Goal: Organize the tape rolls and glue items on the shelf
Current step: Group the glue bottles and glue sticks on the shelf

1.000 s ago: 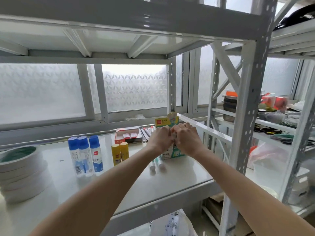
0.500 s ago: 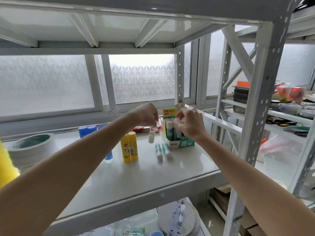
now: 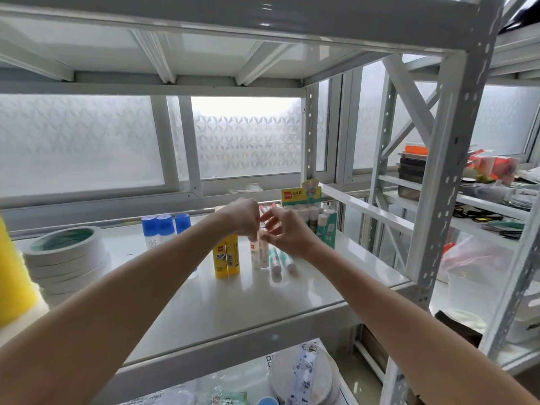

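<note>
The fingers (image 3: 252, 227) of the left hand (image 3: 242, 216) curl down over the tops of two white glue sticks (image 3: 259, 253), which stand upright and side by side on the shelf (image 3: 204, 302) directly beneath them. The right hand (image 3: 289, 233) meets them from the other side. Its thumb and forefinger seem to pinch the cap end of the nearer stick while its other fingers fan loosely open, though how firm that pinch is cannot be told.

The step in hand looks like setting loose sticks up in a neat row. The pair sits just right of the yellow glue bottles (image 3: 226, 257), close beside them and perhaps touching.

Just below and right of the fingers, two more loose glue sticks (image 3: 276, 263) lie flat on the shelf. Behind and to the right of the fingers stands the display box (image 3: 327, 229) full of sticks. Blue-capped bottles (image 3: 163, 228) stand farther left, and the stacked tape rolls (image 3: 64, 254) are well apart at the far left.

Next, the pair likely needs a steady release so neither narrow stick topples. After that, one hand should probably drop to the flat sticks and stand them up alongside, or slot them into the box.
</note>
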